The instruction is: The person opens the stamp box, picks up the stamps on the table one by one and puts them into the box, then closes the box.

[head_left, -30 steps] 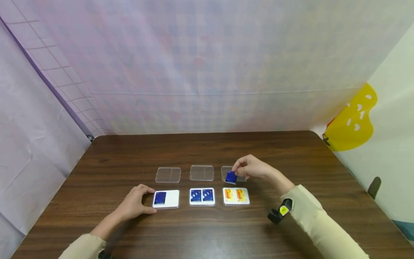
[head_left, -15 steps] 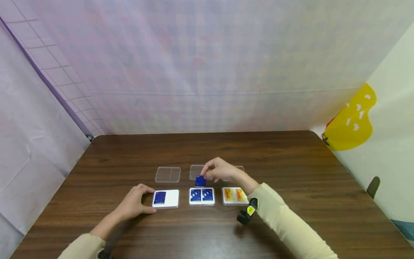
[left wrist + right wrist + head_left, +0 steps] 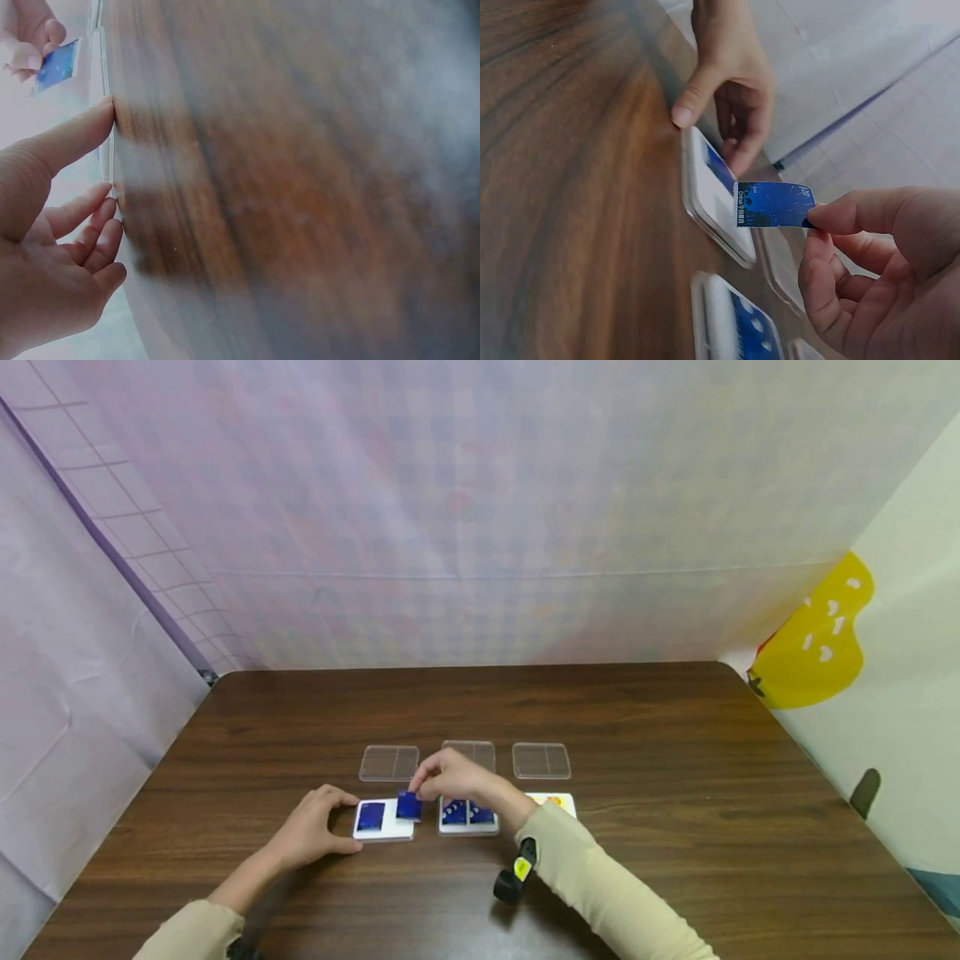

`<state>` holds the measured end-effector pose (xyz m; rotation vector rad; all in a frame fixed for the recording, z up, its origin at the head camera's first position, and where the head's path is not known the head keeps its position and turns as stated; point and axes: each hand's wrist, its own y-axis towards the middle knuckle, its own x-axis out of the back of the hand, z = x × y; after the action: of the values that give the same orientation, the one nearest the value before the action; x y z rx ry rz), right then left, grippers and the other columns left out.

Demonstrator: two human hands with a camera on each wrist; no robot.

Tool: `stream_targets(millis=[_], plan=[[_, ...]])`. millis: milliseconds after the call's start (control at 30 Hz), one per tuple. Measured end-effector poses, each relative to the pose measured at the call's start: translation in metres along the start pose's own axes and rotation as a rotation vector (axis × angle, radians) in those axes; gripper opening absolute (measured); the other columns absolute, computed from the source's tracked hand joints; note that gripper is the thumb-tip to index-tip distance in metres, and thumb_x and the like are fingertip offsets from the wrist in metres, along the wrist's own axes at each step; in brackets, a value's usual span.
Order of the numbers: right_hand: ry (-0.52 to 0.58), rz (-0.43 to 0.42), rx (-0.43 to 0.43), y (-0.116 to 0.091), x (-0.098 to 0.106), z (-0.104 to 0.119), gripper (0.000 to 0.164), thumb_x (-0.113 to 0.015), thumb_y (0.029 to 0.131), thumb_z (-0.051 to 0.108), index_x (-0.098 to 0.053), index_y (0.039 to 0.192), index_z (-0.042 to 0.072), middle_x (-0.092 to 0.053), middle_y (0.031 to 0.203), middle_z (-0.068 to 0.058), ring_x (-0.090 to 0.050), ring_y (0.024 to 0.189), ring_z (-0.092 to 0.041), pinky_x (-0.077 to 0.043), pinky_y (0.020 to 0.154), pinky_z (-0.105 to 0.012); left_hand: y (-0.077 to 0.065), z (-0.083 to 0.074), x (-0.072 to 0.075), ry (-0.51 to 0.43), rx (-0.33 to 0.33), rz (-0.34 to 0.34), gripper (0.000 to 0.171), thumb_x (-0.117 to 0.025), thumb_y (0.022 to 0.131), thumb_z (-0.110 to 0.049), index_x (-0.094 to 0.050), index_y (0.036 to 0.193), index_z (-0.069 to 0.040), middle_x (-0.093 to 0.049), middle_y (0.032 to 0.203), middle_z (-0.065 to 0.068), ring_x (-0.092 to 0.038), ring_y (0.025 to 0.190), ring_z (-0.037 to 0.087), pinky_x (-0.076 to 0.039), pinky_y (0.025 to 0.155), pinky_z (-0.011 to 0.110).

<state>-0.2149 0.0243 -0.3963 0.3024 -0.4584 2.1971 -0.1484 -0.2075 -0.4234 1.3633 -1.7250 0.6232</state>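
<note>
My right hand point(image 3: 457, 775) pinches a small blue postage stamp point(image 3: 772, 204) between thumb and fingers. In the head view this stamp overlaps the right half of the leftmost white-topped plastic case point(image 3: 399, 832). A dark blue stamp point(image 3: 371, 817) lies on the left half of that case. My left hand point(image 3: 315, 827) holds the case at its left end, thumb at the near corner and a finger at the far corner. Beside it stands the middle case point(image 3: 468, 830) with two blue stamps, partly behind my right hand.
A third case point(image 3: 567, 803), bearing yellow-orange print, is mostly hidden by the right forearm. Behind the cases lie three clear lids: the left lid point(image 3: 388, 763), the middle lid point(image 3: 480, 752) and the right lid point(image 3: 542, 761). Curtains border the wooden table point(image 3: 637, 718).
My right hand has carried the blue stamp leftward from the right lid, past the middle case, to over the left case. My left hand has stayed at the left case.
</note>
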Motion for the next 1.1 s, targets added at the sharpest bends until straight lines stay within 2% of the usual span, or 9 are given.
stream_targets(millis=[167,267,433,600,700,1100], plan=[[0.000,-0.011,-0.023,0.007,-0.013,-0.002,0.013,-0.060,0.073,-0.007,-0.066,0.085,-0.006,-0.054,0.061,0.002,-0.047,0.055,-0.008,-0.037,0.042,-0.017,0.001,0.000,0.000,-0.003,-0.005,-0.007,0.056,-0.085,0.057,-0.023,-0.062,0.102,0.001,-0.057,0.097,0.010,-0.051,0.094,0.028,-0.042,0.083,0.046],[-0.027,-0.048,-0.026,0.011,-0.018,-0.004,0.013,-0.060,0.072,-0.008,-0.067,0.082,-0.004,-0.052,0.057,0.002,-0.045,0.051,-0.007,-0.036,0.039,-0.017,0.001,0.000,0.001,-0.003,-0.009,-0.013,0.056,-0.085,0.056,-0.023,-0.062,0.101,0.001,-0.057,0.097,0.009,-0.051,0.094,0.028,-0.042,0.083,0.045],[-0.184,-0.133,0.011,0.015,-0.026,-0.004,0.012,-0.062,0.070,-0.005,-0.069,0.076,0.002,-0.051,0.053,0.005,-0.041,0.044,-0.006,-0.035,0.036,-0.016,0.000,0.002,0.001,-0.003,-0.014,-0.013,0.056,-0.085,0.056,-0.023,-0.062,0.101,0.002,-0.057,0.097,0.010,-0.051,0.094,0.029,-0.042,0.083,0.046],[-0.387,-0.185,0.072,0.016,-0.031,-0.004,0.009,-0.066,0.071,0.001,-0.070,0.073,0.008,-0.063,0.064,0.002,-0.046,0.054,-0.005,-0.040,0.053,-0.017,0.000,0.003,0.000,-0.005,-0.019,-0.013,0.055,-0.085,0.057,-0.021,-0.062,0.101,0.002,-0.058,0.097,0.010,-0.051,0.095,0.029,-0.041,0.084,0.046],[-0.457,-0.208,0.107,0.015,-0.032,-0.004,0.009,-0.065,0.070,0.003,-0.071,0.072,0.010,-0.067,0.069,0.000,-0.049,0.061,-0.006,-0.041,0.061,-0.018,0.000,0.003,0.000,-0.006,-0.018,-0.013,0.055,-0.085,0.057,-0.022,-0.062,0.101,0.002,-0.058,0.097,0.010,-0.051,0.095,0.030,-0.041,0.084,0.046],[-0.516,-0.235,0.115,0.014,-0.033,-0.006,0.008,-0.068,0.070,0.005,-0.071,0.072,0.012,-0.065,0.067,0.003,-0.050,0.062,-0.006,-0.042,0.064,-0.020,0.001,0.002,-0.001,-0.011,-0.014,-0.013,0.056,-0.085,0.056,-0.022,-0.062,0.101,0.002,-0.058,0.098,0.010,-0.051,0.095,0.029,-0.041,0.084,0.046]])
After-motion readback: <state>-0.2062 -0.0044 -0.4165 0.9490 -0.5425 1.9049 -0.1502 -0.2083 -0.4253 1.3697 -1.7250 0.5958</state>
